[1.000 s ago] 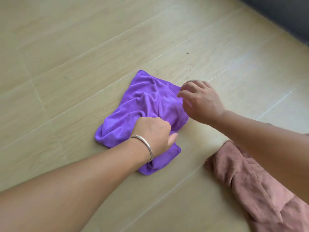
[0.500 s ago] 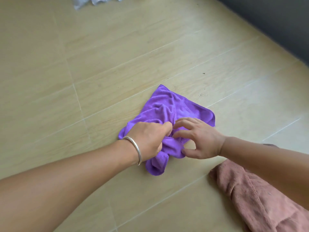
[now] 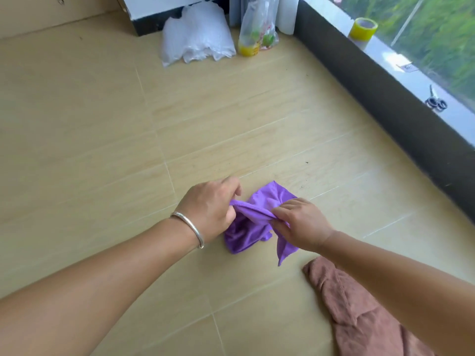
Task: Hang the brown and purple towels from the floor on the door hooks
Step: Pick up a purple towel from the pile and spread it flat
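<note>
Hands met over a purple towel [image 3: 253,222] on a pale tiled floor [image 3: 102,150], seen from above by a head camera. The left hand [image 3: 209,208], with a silver bangle [image 3: 189,227] on its wrist, had its fingers curled around one bunched edge of the cloth. The right hand [image 3: 302,224] pinched the opposite edge between thumb and fingers. Between the two grips a twisted ridge of fabric ran taut; the rest of the towel sagged, and its lower folds seemed to rest on the floor. A brown towel [image 3: 359,317] lay crumpled on the floor near the right forearm, untouched and partly cut off by the bottom of the frame. Along the far wall stood plastic bags [image 3: 198,38], and a roll of yellow tape [image 3: 363,28] and a pair of scissors [image 3: 435,101] sat on a window sill [image 3: 411,78] to the right. No door or hooks were in view.

Likely risks: the purple towel was gathered into a rope, so its hanging loop or corner, if it has one, could stay buried and be hard to find at the hook. A light pinch on slick fabric could slip as the cloth is raised. The brown towel might be left behind if both hands stay full.
</note>
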### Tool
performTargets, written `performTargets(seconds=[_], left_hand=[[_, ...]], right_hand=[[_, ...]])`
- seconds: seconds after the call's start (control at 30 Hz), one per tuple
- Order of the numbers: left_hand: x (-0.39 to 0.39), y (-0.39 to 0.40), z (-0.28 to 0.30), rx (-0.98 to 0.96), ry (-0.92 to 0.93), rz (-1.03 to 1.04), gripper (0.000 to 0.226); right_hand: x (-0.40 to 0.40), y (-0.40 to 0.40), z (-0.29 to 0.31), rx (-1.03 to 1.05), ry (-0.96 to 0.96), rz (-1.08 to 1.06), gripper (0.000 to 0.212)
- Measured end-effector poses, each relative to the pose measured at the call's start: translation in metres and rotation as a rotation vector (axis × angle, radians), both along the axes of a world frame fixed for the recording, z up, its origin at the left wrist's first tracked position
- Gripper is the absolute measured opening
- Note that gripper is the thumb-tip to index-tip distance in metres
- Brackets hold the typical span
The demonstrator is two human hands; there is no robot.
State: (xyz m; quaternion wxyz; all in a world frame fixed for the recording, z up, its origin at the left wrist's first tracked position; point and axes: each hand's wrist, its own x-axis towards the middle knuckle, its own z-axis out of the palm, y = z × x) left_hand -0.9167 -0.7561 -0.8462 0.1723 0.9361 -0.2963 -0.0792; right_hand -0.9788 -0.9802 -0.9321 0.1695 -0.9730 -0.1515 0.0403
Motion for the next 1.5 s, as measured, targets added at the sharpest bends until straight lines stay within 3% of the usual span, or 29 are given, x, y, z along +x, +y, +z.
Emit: performTargets(seconds=[0.1, 0.23, 0.3, 0.43, 0.7, 0.9, 1.1, 1.27, 1.5], left_hand=[[-0.001, 0.016, 0.066, -0.008, 0.016, 0.046, 0.031], [0.0, 0.05, 0.137, 0.085, 0.037, 0.101, 0.035], [0.0, 0.074, 0.163, 0.167, 0.039, 0.128, 0.037], [0.001, 0.129, 0.199, 0.287, 0.027, 0.212, 0.036], [0.022, 0.239, 0.24, 0.496, 0.002, 0.406, 0.02], [0.03, 0.312, 0.257, 0.549, -0.024, 0.612, 0.022], [-0.007, 0.354, 0.268, 0.478, -0.071, 0.728, 0.019], [-0.088, 0.36, 0.266, 0.393, -0.036, 0.773, 0.022], [-0.244, 0.315, 0.228, 0.259, 0.02, 0.752, 0.012]], right_hand=[[-0.007, 0.013, 0.07, 0.005, -0.057, -0.055, 0.029], [-0.008, 0.033, 0.152, -0.074, -0.052, -0.085, 0.005], [-0.006, 0.043, 0.187, -0.123, -0.024, -0.085, 0.008], [0.0, 0.065, 0.236, -0.297, 0.071, -0.084, 0.021], [0.056, 0.128, 0.31, -0.418, -0.041, -0.079, 0.014], [0.101, 0.184, 0.34, -0.346, -0.192, -0.046, 0.013], [0.09, 0.21, 0.355, -0.232, -0.242, -0.02, 0.011], [0.024, 0.205, 0.347, -0.064, -0.204, -0.057, 0.01], [-0.112, 0.153, 0.287, -0.073, -0.15, 0.147, 0.012]])
